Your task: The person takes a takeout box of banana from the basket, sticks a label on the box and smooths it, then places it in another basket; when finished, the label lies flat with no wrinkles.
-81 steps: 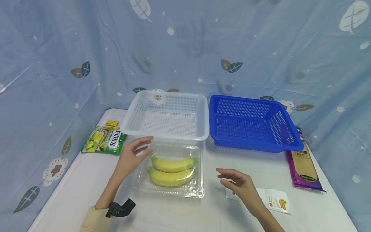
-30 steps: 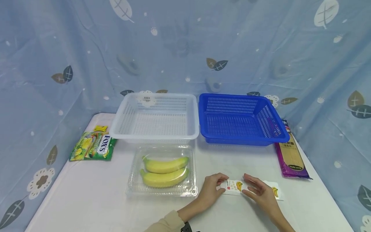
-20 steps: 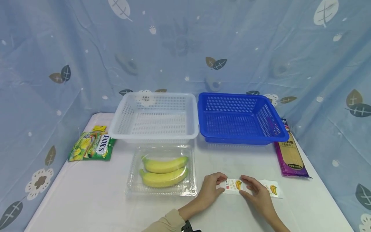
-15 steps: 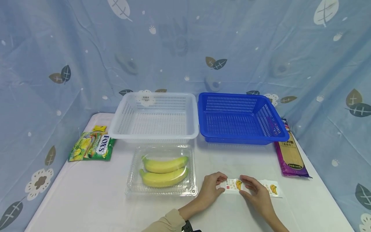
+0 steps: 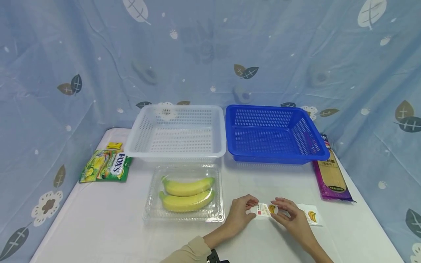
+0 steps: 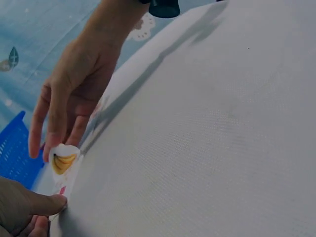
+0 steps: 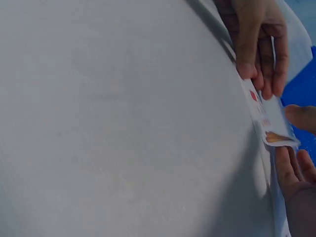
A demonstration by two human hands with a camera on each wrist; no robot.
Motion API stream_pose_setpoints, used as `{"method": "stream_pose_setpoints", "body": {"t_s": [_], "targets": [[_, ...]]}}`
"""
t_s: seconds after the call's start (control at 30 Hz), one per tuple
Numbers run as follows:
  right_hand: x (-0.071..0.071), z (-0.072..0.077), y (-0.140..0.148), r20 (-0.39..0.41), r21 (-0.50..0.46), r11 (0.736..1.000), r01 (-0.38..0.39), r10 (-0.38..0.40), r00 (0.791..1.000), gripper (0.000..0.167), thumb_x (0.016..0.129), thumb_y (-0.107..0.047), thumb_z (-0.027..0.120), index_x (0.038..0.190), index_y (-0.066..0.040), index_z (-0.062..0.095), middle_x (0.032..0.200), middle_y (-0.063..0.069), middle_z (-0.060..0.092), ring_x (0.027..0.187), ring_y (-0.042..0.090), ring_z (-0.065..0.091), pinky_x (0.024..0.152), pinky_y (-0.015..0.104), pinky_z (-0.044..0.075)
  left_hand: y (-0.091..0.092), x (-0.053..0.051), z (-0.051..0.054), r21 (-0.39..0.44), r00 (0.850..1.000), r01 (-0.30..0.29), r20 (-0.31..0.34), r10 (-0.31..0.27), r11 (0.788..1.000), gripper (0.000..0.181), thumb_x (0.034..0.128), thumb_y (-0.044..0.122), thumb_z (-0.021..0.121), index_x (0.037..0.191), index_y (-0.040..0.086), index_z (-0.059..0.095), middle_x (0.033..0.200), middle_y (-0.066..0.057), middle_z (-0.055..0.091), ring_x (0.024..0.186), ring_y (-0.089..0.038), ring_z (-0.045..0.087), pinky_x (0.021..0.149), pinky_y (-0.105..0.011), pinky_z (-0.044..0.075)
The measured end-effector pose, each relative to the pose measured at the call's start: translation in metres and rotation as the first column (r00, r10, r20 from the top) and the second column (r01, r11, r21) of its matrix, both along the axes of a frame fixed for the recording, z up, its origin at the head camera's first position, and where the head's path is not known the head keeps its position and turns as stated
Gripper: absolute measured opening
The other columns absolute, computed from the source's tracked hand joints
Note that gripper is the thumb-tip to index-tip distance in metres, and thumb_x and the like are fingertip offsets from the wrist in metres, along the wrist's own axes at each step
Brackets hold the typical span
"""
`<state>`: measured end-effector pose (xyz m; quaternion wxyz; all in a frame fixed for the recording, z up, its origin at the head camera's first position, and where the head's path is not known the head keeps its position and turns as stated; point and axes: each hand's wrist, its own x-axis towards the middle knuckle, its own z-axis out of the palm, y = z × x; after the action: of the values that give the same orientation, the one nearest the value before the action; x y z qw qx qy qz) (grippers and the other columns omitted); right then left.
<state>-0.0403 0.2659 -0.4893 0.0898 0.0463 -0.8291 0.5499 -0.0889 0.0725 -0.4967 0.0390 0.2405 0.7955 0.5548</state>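
Together, with narrowed fingers, the left hand (image 5: pixel 238 213) and right hand (image 5: pixel 294 220) pinch a white label (image 5: pixel 263 210), red-marked near the left, its banana-printed end curling up, over the white table (image 5: pixel 115 226) beside a clear box (image 5: pixel 184 218) of bananas (image 5: pixel 187 202).

Left hand (image 5: pixel 239 212): bare. Left forearm: covered by a light beige sleeve (image 5: pixel 192 252), plain cloth, creased, its cuff gathered in soft folds short of the wrist. Beside the cuff sits a black wrist-worn device (image 5: pixel 213 256), partly cut off by the lower edge of the head view (surface detail too small to read). Right hand (image 5: pixel 293 217): likewise bare, the visible stretch of forearm uncovered. Left wrist view, top edge: a dark, rounded, cylindrical fitting (image 6: pixel 164 8) by the right wrist, smooth-sided.
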Motion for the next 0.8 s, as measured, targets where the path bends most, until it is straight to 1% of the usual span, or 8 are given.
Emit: {"method": "stream_pose_setpoints", "body": {"t_s": [0.1, 0.27, 0.33, 0.43, 0.53, 0.63, 0.73, 0.8], "targets": [[0.0, 0.004, 0.005, 0.068, 0.054, 0.998, 0.013, -0.016, 0.998, 0.029, 0.079, 0.004, 0.074, 0.107, 0.007, 0.067, 0.115, 0.023, 0.06, 0.099, -0.008, 0.055, 0.08, 0.013, 0.05, 0.0, 0.0, 0.0, 0.006, 1.0, 0.002, 0.012, -0.002, 1.0, 0.035, 0.07, -0.017, 0.071, 0.101, -0.003, 0.065, 0.097, -0.01, 0.07, 0.089, -0.011, 0.065, 0.081, -0.015, 0.051], [-0.002, 0.005, 0.008, 0.165, 0.125, 0.99, 0.059, -0.079, 0.983, 0.024, 0.081, -0.003, 0.075, 0.104, 0.002, 0.07, 0.104, 0.018, 0.068, 0.086, -0.004, 0.06, 0.074, 0.011, 0.05, 0.0, -0.001, 0.002, 0.007, 1.0, 0.004, 0.02, -0.004, 1.0, 0.035, 0.0697, -0.017, 0.072, 0.101, -0.003, 0.065, 0.097, -0.01, 0.07, 0.089, -0.012, 0.065, 0.081, -0.015, 0.051], [-0.003, 0.003, 0.007, 0.158, 0.131, 0.988, 0.08, -0.101, 0.982, 0.024, 0.079, -0.003, 0.076, 0.102, 0.002, 0.071, 0.099, 0.014, 0.069, 0.081, -0.003, 0.059, 0.07, 0.012, 0.05, 0.0, -0.001, 0.003, 0.01, 1.0, 0.003, 0.027, -0.003, 1.0, 0.035, 0.0696, -0.018, 0.071, 0.101, -0.004, 0.065, 0.097, -0.011, 0.07, 0.089, -0.012, 0.065, 0.081, -0.015, 0.051], [-0.002, -0.001, 0.006, 0.096, 0.098, 0.99, 0.099, -0.108, 0.989, 0.022, 0.076, 0.002, 0.077, 0.098, 0.003, 0.071, 0.092, 0.007, 0.07, 0.077, -0.002, 0.06, 0.067, 0.012, 0.05, -0.001, -0.001, 0.003, 0.017, 1.0, 0.004, 0.026, -0.004, 1.0, 0.035, 0.069, -0.019, 0.071, 0.1, -0.005, 0.065, 0.096, -0.012, 0.07, 0.088, -0.014, 0.066, 0.081, -0.016, 0.051], [0.0, -0.006, 0.005, 0.014, 0.022, 0.997, 0.072, -0.072, 0.997, 0.02, 0.075, 0.009, 0.075, 0.094, 0.006, 0.07, 0.09, 0.002, 0.07, 0.08, -0.001, 0.063, 0.07, 0.015, 0.053, -0.002, -0.001, 0.004, 0.036, 0.999, 0.003, 0.04, -0.005, 0.999, 0.035, 0.068, -0.02, 0.07, 0.1, -0.006, 0.065, 0.095, -0.013, 0.069, 0.088, -0.016, 0.066, 0.081, -0.017, 0.052], [0.002, -0.007, 0.008, 0.005, -0.074, 0.996, 0.051, -0.051, 0.999, 0.018, 0.076, 0.012, 0.072, 0.093, 0.007, 0.068, 0.094, 0.004, 0.069, 0.087, 0.001, 0.065, 0.075, 0.019, 0.054, -0.003, 0.0, 0.004, 0.052, 0.998, 0.009, 0.06, -0.012, 0.999, 0.036, 0.0677, -0.021, 0.07, 0.1, -0.006, 0.065, 0.096, -0.013, 0.069, 0.089, -0.017, 0.066, 0.081, -0.016, 0.052], [0.004, -0.003, 0.014, 0.137, -0.161, 0.978, 0.13, -0.108, 0.985, 0.017, 0.079, 0.007, 0.073, 0.095, 0.002, 0.07, 0.098, 0.001, 0.07, 0.089, 0.0, 0.065, 0.076, 0.019, 0.053, -0.002, -0.001, 0.004, 0.052, 0.997, 0.014, 0.069, -0.017, 0.999, 0.036, 0.0679, -0.021, 0.07, 0.1, -0.006, 0.065, 0.096, -0.013, 0.068, 0.089, -0.016, 0.065, 0.081, -0.016, 0.051], [0.005, 0.002, 0.021, 0.283, -0.224, 0.953, 0.205, -0.138, 0.949, 0.017, 0.081, 0.002, 0.073, 0.096, -0.006, 0.072, 0.098, -0.006, 0.07, 0.088, -0.001, 0.064, 0.075, 0.016, 0.053, -0.002, -0.001, 0.003, 0.042, 0.997, 0.011, 0.073, -0.014, 0.999, 0.036, 0.0688, -0.02, 0.07, 0.101, -0.006, 0.065, 0.097, -0.012, 0.068, 0.09, -0.015, 0.065, 0.082, -0.015, 0.051]]}}
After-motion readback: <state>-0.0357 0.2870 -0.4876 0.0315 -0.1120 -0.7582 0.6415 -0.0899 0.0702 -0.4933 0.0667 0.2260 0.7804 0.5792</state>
